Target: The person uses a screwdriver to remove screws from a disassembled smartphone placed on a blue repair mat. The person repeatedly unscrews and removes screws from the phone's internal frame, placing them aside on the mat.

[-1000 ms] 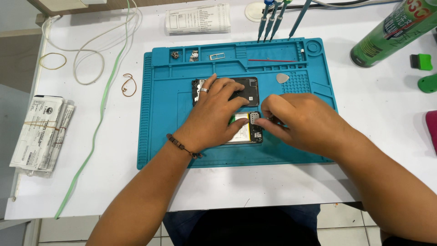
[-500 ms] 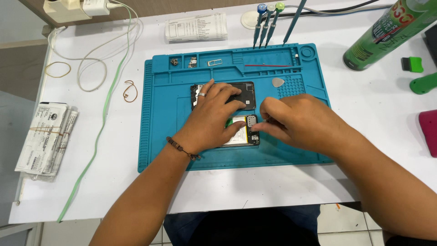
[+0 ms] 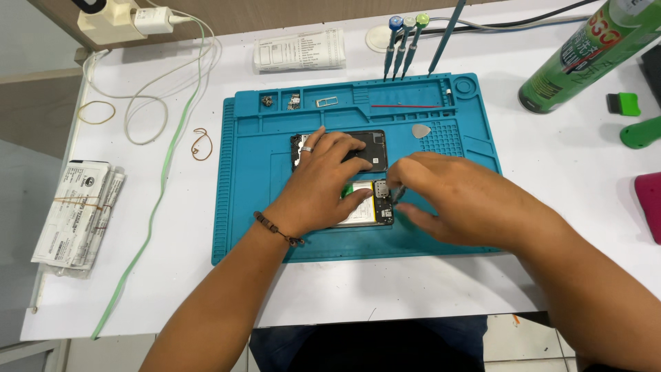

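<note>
Under both hands, on the blue mat [image 3: 255, 207], lies an opened phone [image 3: 372, 207] with its back removed: a white and green battery fills most of the body, and a dark end with small metal parts shows toward the right hand. A separate black cover [image 3: 375, 148] lies just beyond the phone, partly hidden by the fingers. The left hand [image 3: 320, 182] rests flat over the phone and the cover, fingers spread, a ring on one finger and a bead bracelet on the wrist; it presses down on them and does not close around anything. The right hand [image 3: 458, 200] is just beside the phone's dark end, with thumb and first fingers pinched on a thin tool [image 3: 397, 195] whose tip touches that end. The two hands are close, almost touching above the phone. Beyond the right hand, on the mat, lies a grey pick [image 3: 421, 130], and further away stand three screwdrivers [image 3: 406, 38] with coloured caps. Far to the right of the right hand lies a green spray can [image 3: 585, 55]. To the left of the left hand, off the mat, are a rubber band [image 3: 201, 143], a white cable [image 3: 148, 103] and a paper bundle [image 3: 76, 213].
</note>
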